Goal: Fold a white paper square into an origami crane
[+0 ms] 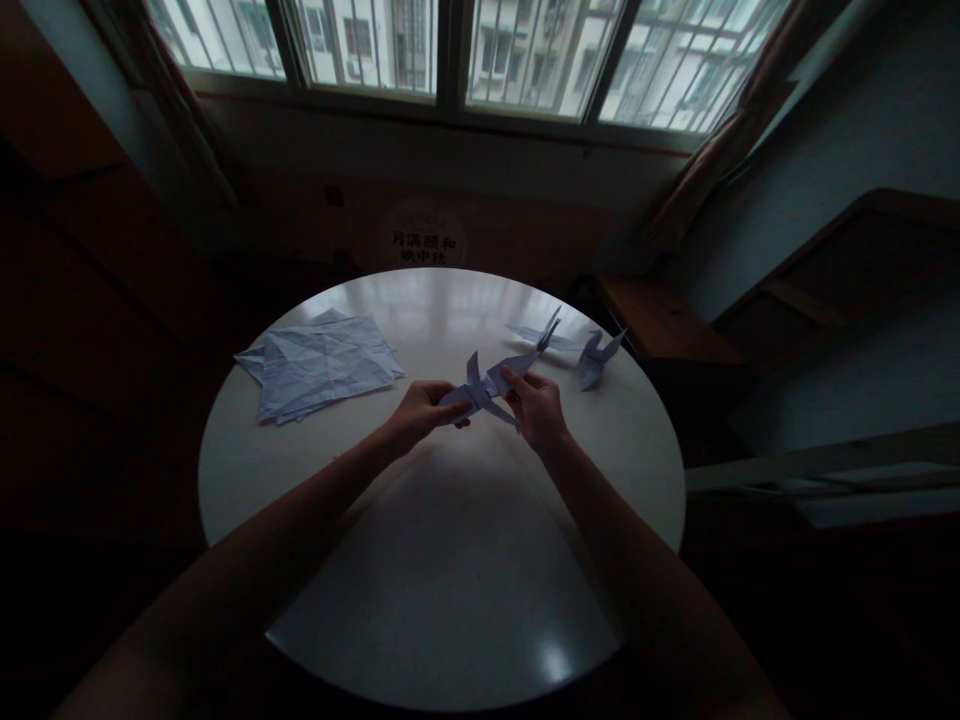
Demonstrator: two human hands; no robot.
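Note:
Over the middle of the round white table [442,560], both hands hold a folded paper crane [480,388]. My left hand [426,412] pinches its left part between thumb and fingers. On the other side, my right hand [534,402] grips the right part, thumb on top. Narrow points of paper stick up and down from the crane's middle. Just beyond my right hand stand more folded paper cranes [592,358], with pointed wings and necks; some of their outlines overlap. Fingertips beneath the held paper are partly hidden.
A pile of creased paper sheets [326,365] lies on the table's left. A brown wooden bench [660,315] stands past the table at the right. Barred windows [450,50] and curtains are at the back, and a wooden chair frame [862,240] is at the right.

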